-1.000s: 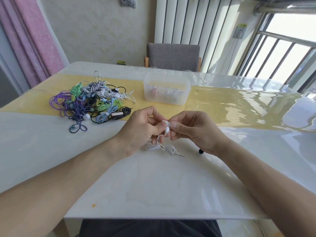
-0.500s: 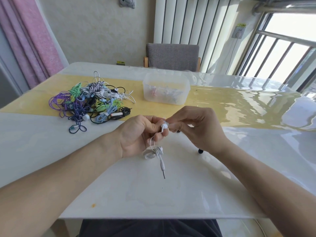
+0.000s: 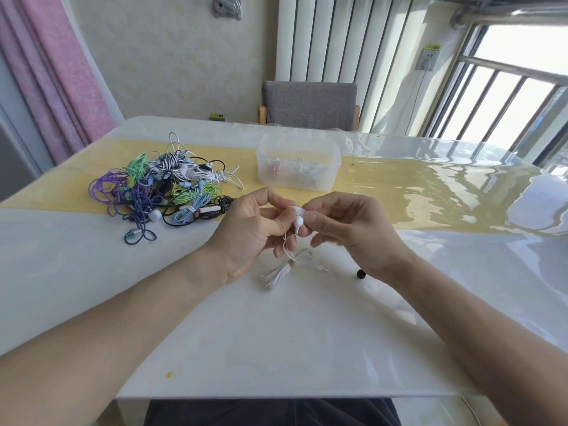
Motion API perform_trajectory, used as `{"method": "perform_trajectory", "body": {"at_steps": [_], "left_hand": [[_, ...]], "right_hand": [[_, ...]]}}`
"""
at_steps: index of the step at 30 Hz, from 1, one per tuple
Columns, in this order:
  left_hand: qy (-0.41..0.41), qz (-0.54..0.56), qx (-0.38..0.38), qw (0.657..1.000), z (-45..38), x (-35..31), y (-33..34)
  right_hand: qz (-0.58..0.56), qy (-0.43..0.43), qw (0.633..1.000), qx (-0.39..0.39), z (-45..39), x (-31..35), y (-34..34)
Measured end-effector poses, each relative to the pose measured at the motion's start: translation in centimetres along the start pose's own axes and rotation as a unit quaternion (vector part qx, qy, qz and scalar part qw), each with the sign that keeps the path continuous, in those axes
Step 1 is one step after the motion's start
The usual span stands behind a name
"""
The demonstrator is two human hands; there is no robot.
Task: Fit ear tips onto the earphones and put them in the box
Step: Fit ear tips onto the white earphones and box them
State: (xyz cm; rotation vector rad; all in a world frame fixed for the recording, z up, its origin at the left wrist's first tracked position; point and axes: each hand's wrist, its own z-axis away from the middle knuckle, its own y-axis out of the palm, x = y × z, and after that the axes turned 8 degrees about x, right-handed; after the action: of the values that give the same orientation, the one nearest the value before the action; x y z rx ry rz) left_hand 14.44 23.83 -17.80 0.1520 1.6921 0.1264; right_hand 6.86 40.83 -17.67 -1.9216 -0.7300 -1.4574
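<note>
A pair of white earphones (image 3: pixel 298 217) is held up between both hands over the middle of the table. My left hand (image 3: pixel 255 232) pinches the buds from the left, and my right hand (image 3: pixel 347 229) pinches them from the right with thumb and forefinger. The bundled white cable (image 3: pixel 281 272) trails down, blurred, to the tabletop below the hands. A small black ear tip (image 3: pixel 360 274) lies on the table just under my right wrist. The clear plastic box (image 3: pixel 298 162) stands behind the hands with a few earphones inside.
A tangled pile of coloured earphones (image 3: pixel 163 192) lies at the left on the yellow table runner (image 3: pixel 430 195). A grey chair (image 3: pixel 309 106) stands behind the table's far edge. The glossy white table (image 3: pixel 276 348) stretches toward me.
The hands have turned the white buds between the fingertips. The cable bundle, which hung straight down with the plug dangling, has swung and now lies spread on the table.
</note>
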Motion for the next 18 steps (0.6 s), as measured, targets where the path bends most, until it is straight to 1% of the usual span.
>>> {"method": "perform_trajectory", "body": {"at_steps": [2, 5, 10, 13, 16, 18], "left_hand": [[0.01, -0.006, -0.01, 1.0, -0.1, 0.01, 0.04], [0.01, -0.007, -0.019, 1.0, -0.13, 0.01, 0.05], [0.004, -0.031, -0.006, 0.999, -0.13, -0.02, -0.04], [-0.004, -0.029, 0.0, 1.0, -0.19, -0.08, -0.16], [-0.017, -0.033, 0.003, 0.999, -0.16, -0.06, -0.24], [-0.038, -0.012, 0.004, 0.999, -0.24, -0.19, -0.4]], "right_hand": [[-0.015, 0.008, 1.0, 0.01, -0.04, 0.15, -0.16], [-0.002, 0.004, 1.0, 0.011, -0.02, 0.28, -0.18], [0.038, 0.001, 0.998, -0.04, 0.12, 0.36, -0.03], [0.095, -0.026, 0.993, -0.066, -0.01, 0.23, -0.09], [0.166, -0.06, 0.983, -0.05, 0.08, 0.21, 0.03], [0.207, -0.074, 0.975, -0.04, 0.05, 0.33, -0.24]]}}
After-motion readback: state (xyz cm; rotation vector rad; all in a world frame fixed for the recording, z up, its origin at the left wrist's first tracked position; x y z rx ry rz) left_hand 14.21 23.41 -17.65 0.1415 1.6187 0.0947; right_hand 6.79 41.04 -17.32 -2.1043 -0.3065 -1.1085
